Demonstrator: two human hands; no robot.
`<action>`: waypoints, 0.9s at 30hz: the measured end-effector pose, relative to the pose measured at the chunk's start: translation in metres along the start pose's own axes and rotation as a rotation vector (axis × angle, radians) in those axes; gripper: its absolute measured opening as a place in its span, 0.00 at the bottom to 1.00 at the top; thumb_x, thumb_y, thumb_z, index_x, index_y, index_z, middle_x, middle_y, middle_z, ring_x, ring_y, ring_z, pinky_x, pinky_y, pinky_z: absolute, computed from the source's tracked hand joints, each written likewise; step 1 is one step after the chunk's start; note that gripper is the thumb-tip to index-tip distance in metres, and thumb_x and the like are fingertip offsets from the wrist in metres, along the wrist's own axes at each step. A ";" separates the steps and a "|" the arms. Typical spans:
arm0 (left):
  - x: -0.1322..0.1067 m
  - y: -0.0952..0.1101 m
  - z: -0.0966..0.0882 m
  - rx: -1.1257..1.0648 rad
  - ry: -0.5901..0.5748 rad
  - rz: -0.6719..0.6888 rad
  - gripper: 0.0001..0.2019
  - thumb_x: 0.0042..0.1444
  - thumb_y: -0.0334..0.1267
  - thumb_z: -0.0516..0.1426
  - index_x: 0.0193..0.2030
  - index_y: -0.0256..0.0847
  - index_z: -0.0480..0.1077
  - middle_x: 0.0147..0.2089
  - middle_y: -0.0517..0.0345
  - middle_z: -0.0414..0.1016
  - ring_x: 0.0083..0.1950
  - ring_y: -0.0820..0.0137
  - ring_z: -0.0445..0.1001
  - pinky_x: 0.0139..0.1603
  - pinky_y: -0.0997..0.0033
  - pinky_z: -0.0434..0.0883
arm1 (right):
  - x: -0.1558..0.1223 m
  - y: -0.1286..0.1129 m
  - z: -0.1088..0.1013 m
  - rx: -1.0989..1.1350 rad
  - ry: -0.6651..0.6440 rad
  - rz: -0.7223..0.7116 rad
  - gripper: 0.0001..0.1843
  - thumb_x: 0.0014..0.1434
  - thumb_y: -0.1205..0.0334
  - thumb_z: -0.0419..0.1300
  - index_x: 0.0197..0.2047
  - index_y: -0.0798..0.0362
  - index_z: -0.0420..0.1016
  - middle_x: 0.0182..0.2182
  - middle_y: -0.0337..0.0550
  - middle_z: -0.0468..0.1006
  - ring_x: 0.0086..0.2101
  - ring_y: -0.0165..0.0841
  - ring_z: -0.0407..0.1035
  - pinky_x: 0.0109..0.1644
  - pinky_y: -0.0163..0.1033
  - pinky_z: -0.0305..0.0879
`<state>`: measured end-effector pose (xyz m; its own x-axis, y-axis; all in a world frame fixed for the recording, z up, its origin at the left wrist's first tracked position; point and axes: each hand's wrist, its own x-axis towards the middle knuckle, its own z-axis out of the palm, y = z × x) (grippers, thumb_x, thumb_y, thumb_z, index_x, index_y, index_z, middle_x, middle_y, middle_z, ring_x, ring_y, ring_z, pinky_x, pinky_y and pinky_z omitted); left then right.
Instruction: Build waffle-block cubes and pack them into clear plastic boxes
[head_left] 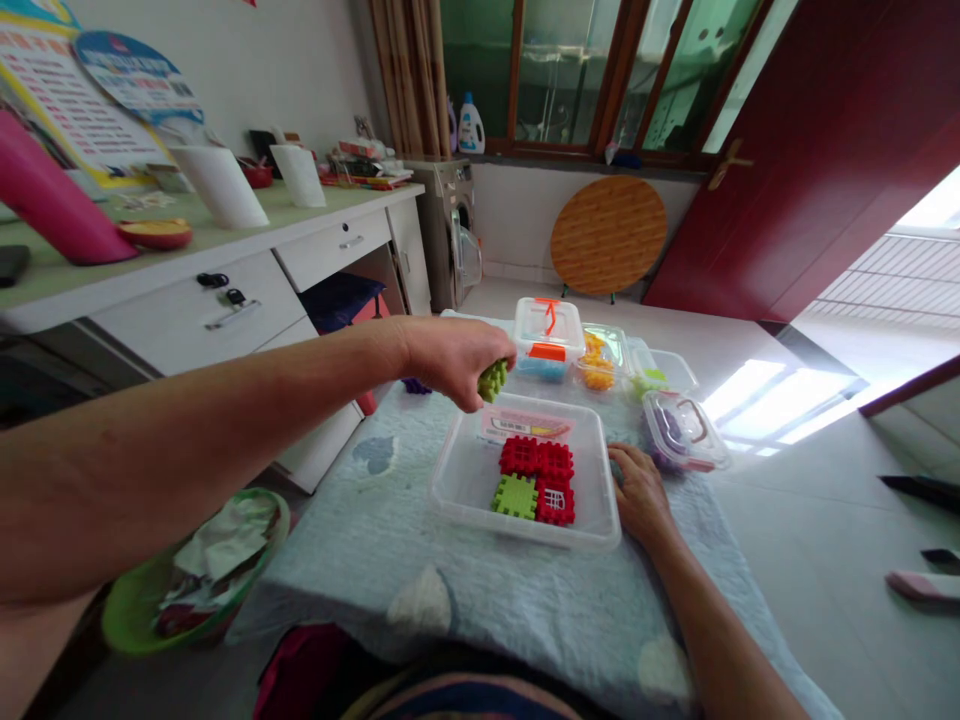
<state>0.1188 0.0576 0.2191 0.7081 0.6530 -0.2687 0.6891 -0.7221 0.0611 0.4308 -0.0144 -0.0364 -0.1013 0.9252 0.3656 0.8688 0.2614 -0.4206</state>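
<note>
My left hand (pixel 457 358) is closed around green interlocking block pieces (pixel 493 381), held above the back left rim of a clear plastic box (pixel 457 485). Inside the box, several red blocks (pixel 536 458) and a green block (pixel 515 496) lie together in a cluster; one red block shows a white grid. A printed label (pixel 526 427) shows at the box's back wall. My right hand (pixel 637 490) grips the box's right side, fingers curled at the wall. Something small and teal shows between its thumb and fingers; I cannot make it out.
Behind the box stand an orange-latched lidded container (pixel 549 335), a tub of yellow pieces (pixel 598 360), a tub with green pieces (pixel 660 376) and a lidded box of purple pieces (pixel 684 430). A patterned cloth (pixel 360 540) covers the table. A green waste basket (pixel 124 620) stands lower left.
</note>
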 end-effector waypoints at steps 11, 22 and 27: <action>0.026 0.039 0.096 0.054 -0.129 0.114 0.19 0.39 0.37 0.63 0.42 0.39 0.75 0.45 0.49 0.78 0.46 0.59 0.75 0.45 0.67 0.73 | -0.001 -0.001 -0.001 -0.006 0.010 -0.012 0.15 0.57 0.62 0.53 0.45 0.53 0.75 0.49 0.51 0.75 0.50 0.43 0.66 0.57 0.50 0.61; 0.036 0.052 0.109 0.198 -0.176 -0.062 0.14 0.42 0.37 0.63 0.38 0.36 0.77 0.40 0.41 0.80 0.42 0.54 0.78 0.41 0.60 0.75 | -0.001 0.001 0.000 -0.001 0.013 -0.016 0.15 0.57 0.63 0.53 0.45 0.52 0.75 0.49 0.50 0.74 0.50 0.43 0.66 0.57 0.51 0.60; 0.037 0.050 0.117 0.189 -0.114 -0.058 0.12 0.43 0.35 0.63 0.37 0.35 0.76 0.41 0.39 0.80 0.43 0.52 0.78 0.41 0.60 0.74 | 0.000 0.001 0.000 -0.001 0.008 -0.020 0.15 0.57 0.62 0.53 0.45 0.51 0.75 0.49 0.49 0.75 0.50 0.43 0.66 0.57 0.50 0.60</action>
<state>0.1614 0.0185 0.1001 0.6386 0.6723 -0.3744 0.6794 -0.7211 -0.1359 0.4322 -0.0146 -0.0367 -0.1145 0.9177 0.3803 0.8671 0.2791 -0.4126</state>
